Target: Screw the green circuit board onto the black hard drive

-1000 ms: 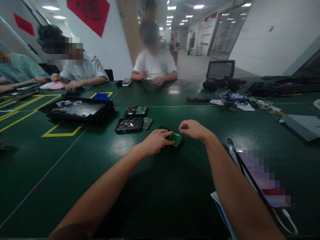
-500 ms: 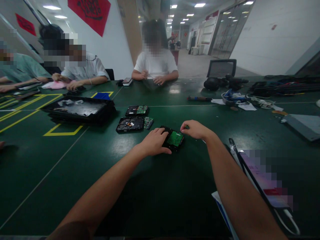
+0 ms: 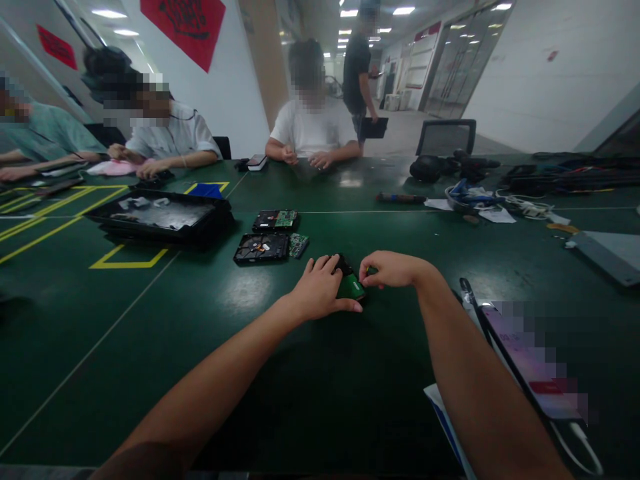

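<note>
A hard drive (image 3: pixel 352 287) lies on the green table with its green circuit board facing up. My left hand (image 3: pixel 320 288) grips it from the left, fingers over the far part and thumb along the near edge, hiding much of the drive. At the drive's right end, my right hand (image 3: pixel 387 270) pinches a small tool (image 3: pixel 371 271) with a yellow-green part showing; its tip is hidden, so I cannot tell its kind. Up and to the left lie two more hard drives (image 3: pixel 261 248), (image 3: pixel 275 220) and a loose circuit board (image 3: pixel 299 245).
Black trays (image 3: pixel 160 217) are stacked at left. A phone (image 3: pixel 533 360) with a white cable lies by my right forearm. Farther off are a dark pen-like tool (image 3: pixel 400 198), a coil of blue cable (image 3: pixel 467 195) and a grey metal box (image 3: pixel 607 253). Several people are across the table.
My left thumb has come off the circuit board to the near edge. The drive has turned and shifted slightly, and my right hand has moved down against its right end. A walking person appears behind.
</note>
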Available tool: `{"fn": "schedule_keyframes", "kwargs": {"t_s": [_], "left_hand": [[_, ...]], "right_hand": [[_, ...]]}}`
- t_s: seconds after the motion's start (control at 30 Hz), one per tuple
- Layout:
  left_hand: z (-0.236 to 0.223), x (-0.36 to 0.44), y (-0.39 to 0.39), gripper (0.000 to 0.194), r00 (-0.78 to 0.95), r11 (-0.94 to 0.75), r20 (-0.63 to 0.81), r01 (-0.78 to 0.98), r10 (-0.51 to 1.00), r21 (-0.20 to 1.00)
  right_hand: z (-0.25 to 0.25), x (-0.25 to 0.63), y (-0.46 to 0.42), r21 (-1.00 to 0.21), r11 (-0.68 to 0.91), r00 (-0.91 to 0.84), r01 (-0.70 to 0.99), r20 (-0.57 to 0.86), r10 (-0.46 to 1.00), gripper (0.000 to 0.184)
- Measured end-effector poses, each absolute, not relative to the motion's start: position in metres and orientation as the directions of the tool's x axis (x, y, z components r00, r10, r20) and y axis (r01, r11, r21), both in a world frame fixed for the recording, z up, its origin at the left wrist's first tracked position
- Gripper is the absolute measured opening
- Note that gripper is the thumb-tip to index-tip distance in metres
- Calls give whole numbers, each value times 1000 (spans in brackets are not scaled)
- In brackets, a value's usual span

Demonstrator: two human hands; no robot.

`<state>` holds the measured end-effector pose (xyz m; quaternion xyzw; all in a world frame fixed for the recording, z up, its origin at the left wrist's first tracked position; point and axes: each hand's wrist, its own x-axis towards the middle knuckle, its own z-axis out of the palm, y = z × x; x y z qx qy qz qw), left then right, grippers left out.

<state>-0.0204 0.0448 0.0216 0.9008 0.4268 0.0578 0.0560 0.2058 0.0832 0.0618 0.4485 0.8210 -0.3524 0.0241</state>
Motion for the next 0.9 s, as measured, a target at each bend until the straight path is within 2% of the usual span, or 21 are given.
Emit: {"fn": "schedule_keyframes", "kwargs": {"t_s": [0.13, 0.23, 0.33, 0.47, 0.57, 0.7, 0.77, 0.9], "left_hand": [[14, -9, 37, 100, 580, -590, 105, 795, 808, 139], [9, 0, 31, 86, 504, -523, 154, 843, 850, 128], [6, 3, 29, 78, 510, -530, 158, 838, 845, 128], [7, -10, 38, 84, 546, -562, 147, 820, 825, 105], [12, -28, 49, 87, 628, -628, 37, 771, 777, 105], [18, -46, 60, 81, 674, -666, -58, 737, 736, 116], [18, -47, 62, 81, 651, -642, -26, 753, 759, 142], [10, -38, 64, 97, 497, -501, 67, 852, 865, 151]], "right_hand": [[66, 202, 79, -635, 312, -653, 707, -416, 633, 16], [67, 208, 79, -672, 260, -617, 694, -367, 696, 18], [67, 217, 81, -681, 210, -525, 702, -296, 798, 22], [67, 224, 83, -664, 191, -467, 723, -266, 843, 25], [68, 224, 83, -659, 203, -457, 724, -238, 857, 25], [66, 224, 85, -641, 197, -405, 741, -193, 894, 27], [63, 225, 87, -632, 199, -368, 749, -147, 918, 27], [58, 224, 91, -605, 212, -309, 768, -60, 949, 25]]}}
